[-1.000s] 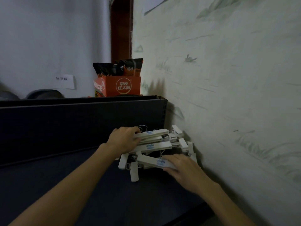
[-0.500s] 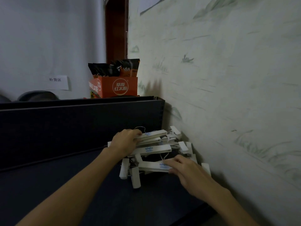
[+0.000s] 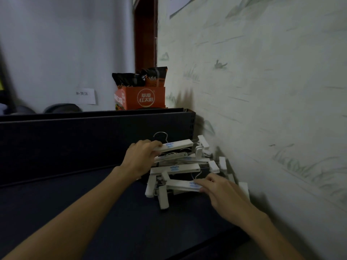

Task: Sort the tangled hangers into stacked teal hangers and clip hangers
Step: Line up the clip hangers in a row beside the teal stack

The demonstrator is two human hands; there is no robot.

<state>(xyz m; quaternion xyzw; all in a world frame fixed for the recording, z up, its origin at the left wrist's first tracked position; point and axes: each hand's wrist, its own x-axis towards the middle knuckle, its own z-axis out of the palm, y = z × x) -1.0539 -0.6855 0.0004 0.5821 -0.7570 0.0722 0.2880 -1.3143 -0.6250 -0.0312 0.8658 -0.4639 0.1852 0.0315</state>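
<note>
- Pale wallpaper with faint green grass strokes covers the wall [image 3: 262, 91] from 12 to 4 o'clock.
- Dark blue, the counter [image 3: 75, 212] fills the lower half, with a low back panel [image 3: 75, 143] at 9 o'clock.
- White clip hangers [image 3: 180, 167] lie in a tangled pile near the centre, against the wall corner.
- An orange box [image 3: 142, 98] of snack packets stands on the panel's top, at 12 o'clock from the pile.
- The left hand [image 3: 140, 158] grips the topmost hanger bar [image 3: 176, 145], thumb over its end.
- The right hand [image 3: 221, 192] rests loose, straight fingers on the lowest bar [image 3: 180, 184].
</note>
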